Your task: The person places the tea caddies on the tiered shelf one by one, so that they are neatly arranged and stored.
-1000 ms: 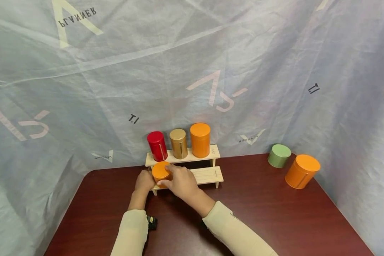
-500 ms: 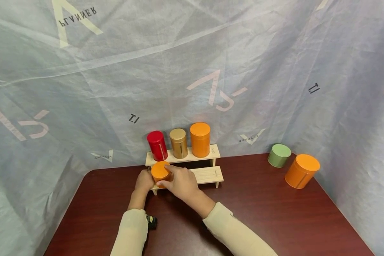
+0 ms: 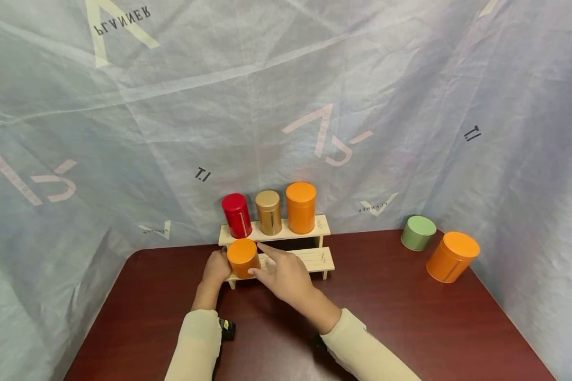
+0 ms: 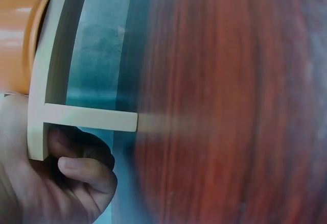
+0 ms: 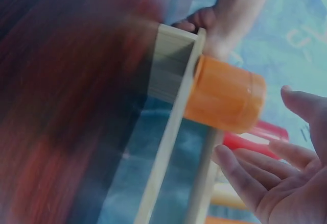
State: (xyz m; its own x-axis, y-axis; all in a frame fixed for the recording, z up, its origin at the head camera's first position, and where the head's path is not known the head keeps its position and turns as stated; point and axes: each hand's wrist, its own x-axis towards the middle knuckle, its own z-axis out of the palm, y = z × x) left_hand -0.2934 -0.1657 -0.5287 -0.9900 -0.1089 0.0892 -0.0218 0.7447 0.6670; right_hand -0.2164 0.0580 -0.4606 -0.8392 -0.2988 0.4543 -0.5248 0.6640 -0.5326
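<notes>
A short orange tin stands upright at the left end of the lower step of a two-step wooden shelf. My left hand grips that end of the shelf; in the left wrist view its fingers curl under the board, beside the shelf leg. My right hand is just right of the orange tin, thumb and fingers spread. In the right wrist view, a gap shows between the right hand and the tin.
On the upper step stand a red tin, a gold tin and a taller orange tin. A green tin and another orange tin are at the table's right. A grey cloth hangs behind.
The right hand has let go of the short orange tin and moved slightly right, its fingers spreading. The left hand keeps its place at the shelf's end.
</notes>
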